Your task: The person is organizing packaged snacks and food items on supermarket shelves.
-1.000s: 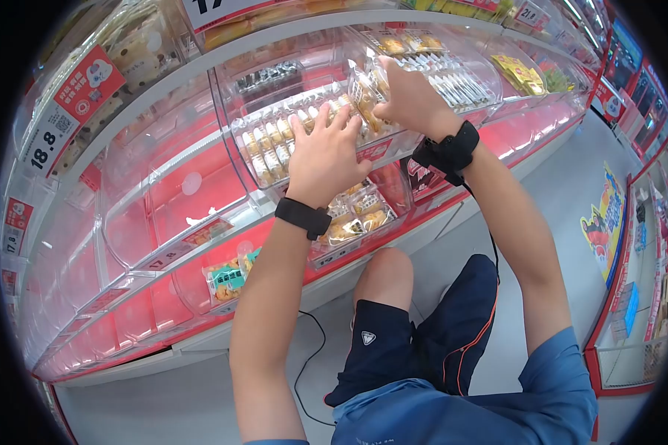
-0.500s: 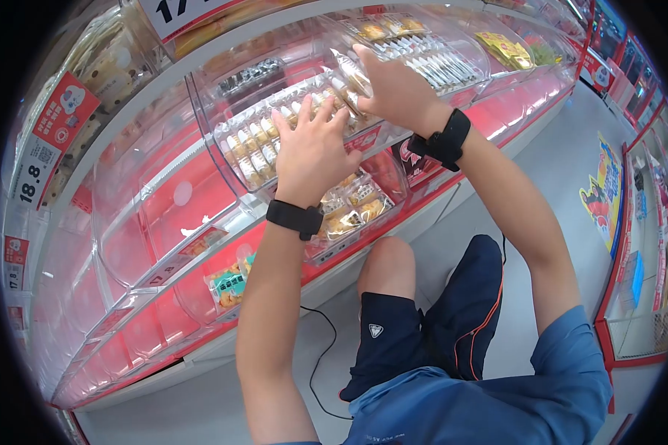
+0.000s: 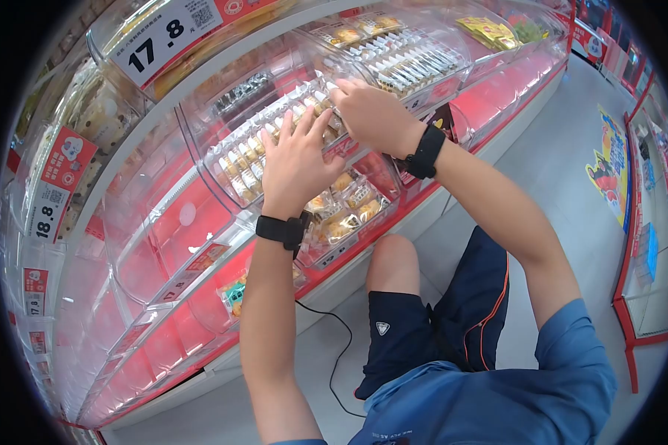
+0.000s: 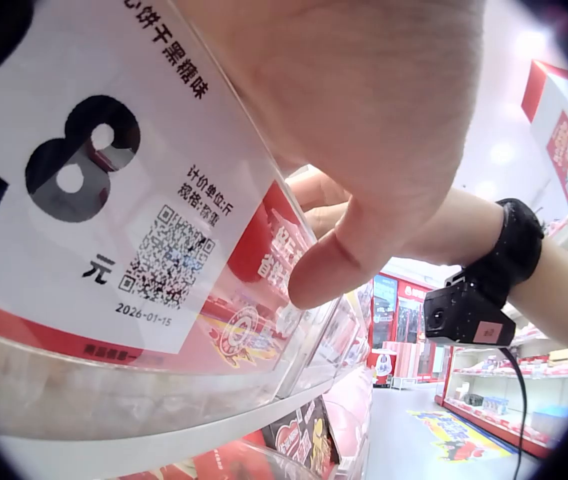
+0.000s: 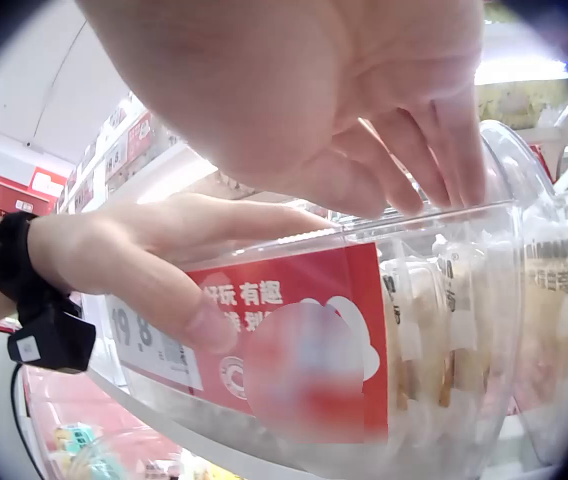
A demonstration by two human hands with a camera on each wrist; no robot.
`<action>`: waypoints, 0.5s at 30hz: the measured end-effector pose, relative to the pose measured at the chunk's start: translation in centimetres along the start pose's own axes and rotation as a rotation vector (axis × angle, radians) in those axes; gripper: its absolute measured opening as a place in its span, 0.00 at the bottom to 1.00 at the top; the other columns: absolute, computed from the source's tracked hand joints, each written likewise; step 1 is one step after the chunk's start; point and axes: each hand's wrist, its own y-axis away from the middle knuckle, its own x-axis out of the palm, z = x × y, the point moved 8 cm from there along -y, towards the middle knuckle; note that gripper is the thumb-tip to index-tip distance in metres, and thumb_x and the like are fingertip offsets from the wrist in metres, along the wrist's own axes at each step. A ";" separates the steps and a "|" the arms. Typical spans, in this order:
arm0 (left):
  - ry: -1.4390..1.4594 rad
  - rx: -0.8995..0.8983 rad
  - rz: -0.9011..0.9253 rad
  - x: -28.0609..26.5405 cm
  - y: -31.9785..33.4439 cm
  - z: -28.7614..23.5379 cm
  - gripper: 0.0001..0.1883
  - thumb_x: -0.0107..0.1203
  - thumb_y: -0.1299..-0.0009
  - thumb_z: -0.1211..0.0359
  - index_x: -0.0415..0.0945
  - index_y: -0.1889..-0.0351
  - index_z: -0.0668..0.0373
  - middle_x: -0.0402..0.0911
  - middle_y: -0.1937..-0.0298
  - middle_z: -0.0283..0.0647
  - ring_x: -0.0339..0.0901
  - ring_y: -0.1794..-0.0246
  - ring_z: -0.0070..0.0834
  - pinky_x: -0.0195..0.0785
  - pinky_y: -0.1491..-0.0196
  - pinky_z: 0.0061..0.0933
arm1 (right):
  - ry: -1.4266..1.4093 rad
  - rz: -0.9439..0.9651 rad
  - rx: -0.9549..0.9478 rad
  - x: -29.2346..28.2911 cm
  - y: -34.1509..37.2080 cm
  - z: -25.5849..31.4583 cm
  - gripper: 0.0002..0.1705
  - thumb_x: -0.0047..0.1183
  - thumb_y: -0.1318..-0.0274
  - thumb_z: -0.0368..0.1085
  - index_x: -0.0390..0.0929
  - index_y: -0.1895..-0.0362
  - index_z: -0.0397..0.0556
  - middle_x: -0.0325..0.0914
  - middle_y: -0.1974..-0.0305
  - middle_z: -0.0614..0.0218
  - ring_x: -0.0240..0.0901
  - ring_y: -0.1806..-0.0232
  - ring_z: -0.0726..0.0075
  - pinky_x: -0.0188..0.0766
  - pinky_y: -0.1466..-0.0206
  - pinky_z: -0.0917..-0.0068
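Rows of individually wrapped biscuits (image 3: 239, 174) stand on edge in a clear plastic bin (image 3: 219, 185). My left hand (image 3: 297, 159) lies over these rows, its fingers spread and extended across the wrappers. Its thumb hangs outside the bin's front, beside the red-and-white price label (image 5: 304, 335). To its right, my right hand (image 3: 378, 119) reaches over the front rim at the bin's right end. In the right wrist view, the fingers (image 5: 394, 160) of that hand point down into the bin beside upright packets (image 5: 449, 320); their tips are partly hidden by the rim.
A neighbouring bin of dark-striped packets (image 3: 412, 63) stands to the right, with yellow bags (image 3: 490, 33) beyond. Below is a lower bin of packaged biscuits (image 3: 345, 219). A large price sign (image 3: 163, 44) overhangs the upper left. A black cable (image 3: 341, 356) trails on the floor.
The right hand has come down and left with the packets it held upright, which now sit at the row's right end. The left hand stays spread over the rows. The head view has shifted.
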 end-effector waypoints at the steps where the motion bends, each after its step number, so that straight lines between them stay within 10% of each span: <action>1: 0.012 0.005 -0.018 -0.2 0.0 -0.1 0.33 0.55 0.46 0.58 0.68 0.38 0.52 0.66 0.33 0.44 0.58 0.31 0.45 0.45 0.33 0.64 | 0.046 -0.316 -0.101 -1.0 -0.1 0.6 0.07 0.43 0.48 0.29 0.70 0.66 0.38 0.72 0.65 0.51 0.72 0.58 0.48 0.70 0.52 0.61; 4: 0.163 0.028 -0.102 -0.7 -0.1 0.5 0.30 0.55 0.45 0.60 0.71 0.41 0.55 0.69 0.35 0.44 0.61 0.33 0.46 0.44 0.31 0.59 | -0.145 0.008 -0.083 3.3 0.1 0.0 0.07 0.44 0.49 0.28 0.70 0.66 0.38 0.72 0.65 0.52 0.72 0.56 0.49 0.70 0.51 0.61; 10: 0.235 0.356 -0.547 -6.7 5.0 -2.7 0.08 0.54 0.48 0.78 0.75 0.70 0.63 0.77 0.64 0.44 0.74 0.60 0.43 0.67 0.56 0.41 | -0.239 -0.143 -0.078 -1.8 1.6 2.0 0.05 0.51 0.56 0.29 0.70 0.71 0.43 0.70 0.70 0.59 0.70 0.63 0.53 0.70 0.57 0.64; 12: 0.341 0.363 -0.422 -7.0 8.5 -4.0 0.04 0.54 0.52 0.79 0.72 0.77 0.63 0.76 0.73 0.44 0.74 0.70 0.42 0.66 0.66 0.37 | -0.345 -0.173 -0.212 -4.1 4.5 5.1 0.06 0.54 0.58 0.31 0.71 0.73 0.46 0.69 0.72 0.61 0.70 0.66 0.55 0.69 0.61 0.62; 15: 0.381 0.284 -0.232 -4.0 13.6 -3.7 0.04 0.54 0.52 0.79 0.71 0.79 0.63 0.75 0.76 0.42 0.74 0.72 0.39 0.66 0.69 0.36 | -0.468 0.603 -0.046 4.1 9.7 8.0 0.09 0.53 0.59 0.33 0.74 0.69 0.43 0.74 0.69 0.60 0.76 0.63 0.55 0.73 0.61 0.63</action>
